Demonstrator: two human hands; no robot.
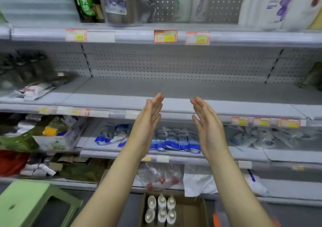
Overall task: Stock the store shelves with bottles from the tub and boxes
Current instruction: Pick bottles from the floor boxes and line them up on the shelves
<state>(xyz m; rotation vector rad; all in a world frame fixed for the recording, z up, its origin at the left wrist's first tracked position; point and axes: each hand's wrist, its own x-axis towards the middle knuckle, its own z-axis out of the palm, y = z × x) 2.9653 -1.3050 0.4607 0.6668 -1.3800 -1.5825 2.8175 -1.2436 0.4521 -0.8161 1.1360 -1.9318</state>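
Observation:
My left hand [148, 123] and my right hand [208, 127] are raised in front of the shelves, palms facing each other, fingers straight, holding nothing. Behind them runs a grey shelf [174, 90] with a bare stretch in the middle. On the floor below stands a cardboard box [193, 211] with several white bottles [162, 209] standing upright in its left part. No tub can be made out.
A green plastic stool [26, 202] stands at the lower left. Blue-and-white packets [174, 139] lie on the shelf below the bare one. Dark bottles [88, 5] and a clear container [123, 8] stand on the top shelf. Bagged goods [31, 89] crowd the left side.

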